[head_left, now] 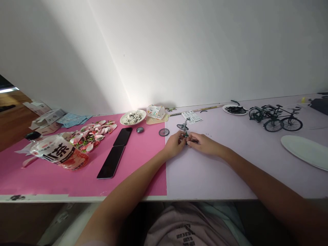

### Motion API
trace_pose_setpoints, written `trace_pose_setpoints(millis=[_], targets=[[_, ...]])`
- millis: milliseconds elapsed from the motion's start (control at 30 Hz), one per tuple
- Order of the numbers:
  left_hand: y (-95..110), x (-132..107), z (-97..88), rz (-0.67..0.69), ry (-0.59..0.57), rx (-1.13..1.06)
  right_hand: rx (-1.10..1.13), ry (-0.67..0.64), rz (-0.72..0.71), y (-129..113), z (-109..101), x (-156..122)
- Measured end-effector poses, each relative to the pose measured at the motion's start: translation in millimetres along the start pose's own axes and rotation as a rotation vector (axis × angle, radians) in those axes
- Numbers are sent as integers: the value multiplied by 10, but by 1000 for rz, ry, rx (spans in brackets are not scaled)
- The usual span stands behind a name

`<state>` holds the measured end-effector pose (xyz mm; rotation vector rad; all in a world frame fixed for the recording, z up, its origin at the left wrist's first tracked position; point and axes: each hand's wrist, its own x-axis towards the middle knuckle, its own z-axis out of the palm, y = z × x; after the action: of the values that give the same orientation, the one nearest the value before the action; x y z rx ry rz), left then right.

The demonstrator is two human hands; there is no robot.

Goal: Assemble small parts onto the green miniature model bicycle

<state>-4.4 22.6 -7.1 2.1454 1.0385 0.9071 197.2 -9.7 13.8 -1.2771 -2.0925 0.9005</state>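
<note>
My left hand (174, 144) and my right hand (202, 142) meet at the middle of the table, both with fingers pinched on a small dark green model bicycle frame (185, 130) that stands up between them. A loose small wheel (164, 132) lies flat just left of my left hand, at the seam of the pink and lilac mats. A printed instruction sheet (192, 117) lies behind the frame.
Two phones (116, 152) lie on the pink mat (143, 171), beside a snack bag (60, 153), wrappers (92, 134), a bowl of small parts (133, 117) and a little box (155, 111). Right: finished model bicycles (275, 118), a plate of black parts (235, 109), a white plate (304, 150).
</note>
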Motion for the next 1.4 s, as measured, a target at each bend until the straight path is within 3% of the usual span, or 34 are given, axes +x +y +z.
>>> trace_pose_setpoints(millis=[1400], targets=[[9, -2, -5, 4, -10, 1, 3, -14, -4, -12, -13, -4]])
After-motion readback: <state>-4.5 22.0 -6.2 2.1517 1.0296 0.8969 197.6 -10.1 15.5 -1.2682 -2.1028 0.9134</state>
